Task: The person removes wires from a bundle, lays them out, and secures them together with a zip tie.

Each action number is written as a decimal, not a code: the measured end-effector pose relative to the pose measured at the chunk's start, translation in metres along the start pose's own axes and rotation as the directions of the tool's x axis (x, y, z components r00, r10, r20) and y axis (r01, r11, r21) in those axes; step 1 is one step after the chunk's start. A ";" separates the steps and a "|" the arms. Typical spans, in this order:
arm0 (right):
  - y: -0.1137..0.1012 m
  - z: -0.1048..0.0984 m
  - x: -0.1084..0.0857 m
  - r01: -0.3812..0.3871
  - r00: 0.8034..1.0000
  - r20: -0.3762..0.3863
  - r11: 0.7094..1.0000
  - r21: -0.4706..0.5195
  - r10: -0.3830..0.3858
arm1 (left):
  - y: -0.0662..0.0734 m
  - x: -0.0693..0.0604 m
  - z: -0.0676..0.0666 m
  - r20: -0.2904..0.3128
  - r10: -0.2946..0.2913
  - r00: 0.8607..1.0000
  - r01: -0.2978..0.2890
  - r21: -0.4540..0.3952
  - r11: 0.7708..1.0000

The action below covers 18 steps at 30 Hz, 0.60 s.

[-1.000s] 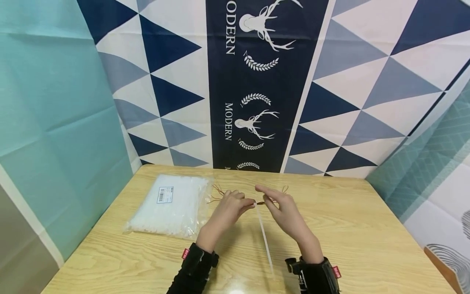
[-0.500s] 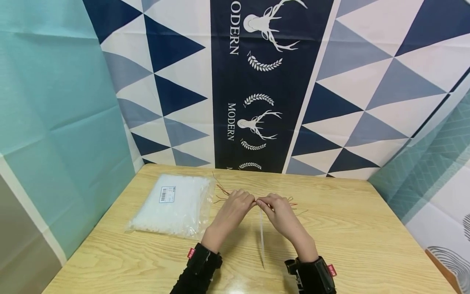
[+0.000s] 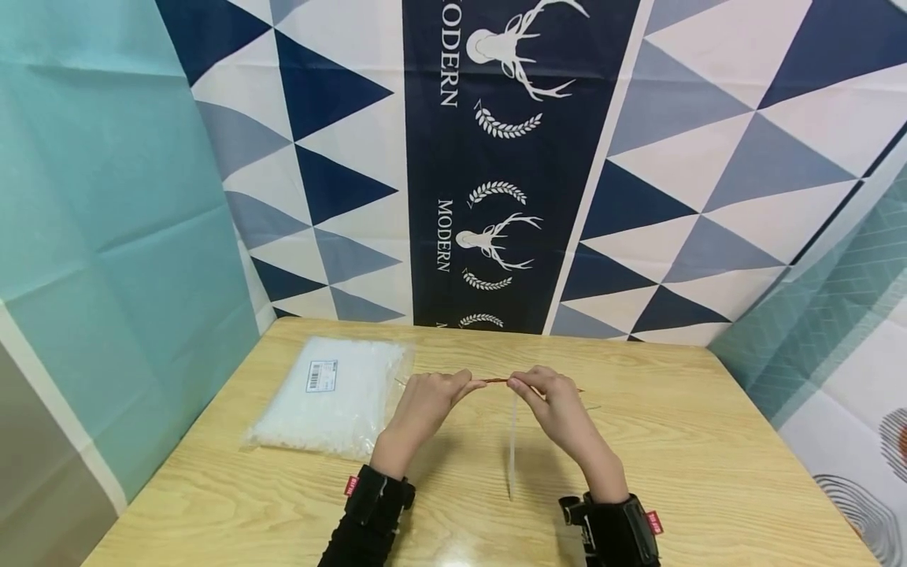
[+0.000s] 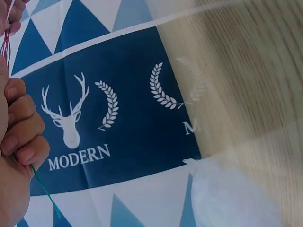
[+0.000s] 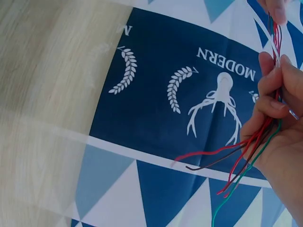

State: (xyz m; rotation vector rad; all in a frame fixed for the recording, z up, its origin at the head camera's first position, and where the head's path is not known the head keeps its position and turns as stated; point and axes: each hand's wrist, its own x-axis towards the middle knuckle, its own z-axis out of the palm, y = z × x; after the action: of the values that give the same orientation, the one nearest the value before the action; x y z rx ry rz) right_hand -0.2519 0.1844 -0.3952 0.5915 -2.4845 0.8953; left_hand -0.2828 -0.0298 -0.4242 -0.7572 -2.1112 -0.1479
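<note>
A bundle of thin electrical wires point(image 3: 497, 380) is stretched between my two hands above the table. My left hand point(image 3: 423, 405) grips its left part with curled fingers; a green wire end point(image 4: 45, 191) sticks out below them in the left wrist view. Thumb and fingers of my right hand point(image 3: 561, 405) pinch the bundle on the other side. Red, dark and green wire ends point(image 5: 236, 156) fan out past that hand in the right wrist view. From the bundle by the right fingertips hangs a white cable tie point(image 3: 512, 449); its head is hidden by the fingers.
A clear plastic bag point(image 3: 340, 394) full of white contents, with a barcode label point(image 3: 322, 376), lies on the table's left side. The wooden table point(image 3: 680, 457) ends at a patterned cloth backdrop point(image 3: 489, 157), with a teal cloth point(image 3: 127, 220) on the left.
My right hand, with fingers spread a second ago, now pinches the wires. The hands met half a second ago and have since drawn apart, baring wire between them; the cable tie has moved slightly right.
</note>
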 end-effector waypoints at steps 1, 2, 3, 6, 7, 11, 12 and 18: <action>0.001 -0.001 0.000 -0.001 1.000 0.004 1.000 0.000 0.001 | -0.001 0.000 0.000 0.006 0.002 1.000 -0.002 -0.014 1.000; 0.001 -0.003 0.000 0.000 1.000 0.003 1.000 0.000 0.000 | -0.002 0.000 0.001 0.014 0.000 1.000 0.000 -0.029 1.000; 0.002 -0.004 0.000 0.000 1.000 0.001 1.000 0.001 0.000 | -0.003 0.000 0.001 0.026 -0.003 1.000 0.005 -0.048 0.999; 0.004 -0.007 -0.002 0.003 1.000 -0.011 1.000 -0.001 -0.003 | -0.005 -0.001 0.002 0.074 -0.028 0.997 0.036 -0.111 0.993; 0.005 -0.009 -0.002 0.007 1.000 -0.019 1.000 0.000 -0.007 | -0.006 -0.001 0.002 0.087 -0.040 0.995 0.052 -0.133 0.990; 0.009 -0.013 -0.001 0.028 0.999 -0.028 1.000 0.002 -0.028 | -0.012 -0.001 0.001 0.125 -0.090 0.988 0.114 -0.201 0.973; 0.009 -0.014 -0.001 0.029 0.999 -0.030 1.000 0.006 -0.029 | -0.014 -0.001 0.001 0.137 -0.098 0.986 0.127 -0.218 0.968; 0.015 -0.014 0.000 0.063 0.998 -0.023 0.998 0.008 -0.063 | -0.021 -0.004 -0.004 0.306 -0.173 0.936 0.276 -0.334 0.901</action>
State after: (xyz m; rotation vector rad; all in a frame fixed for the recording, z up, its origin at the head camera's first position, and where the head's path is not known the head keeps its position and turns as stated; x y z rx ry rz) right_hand -0.2560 0.2041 -0.3926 0.6548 -2.4294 0.8841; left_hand -0.2901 -0.0499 -0.4213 -0.7798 -2.4671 -0.6215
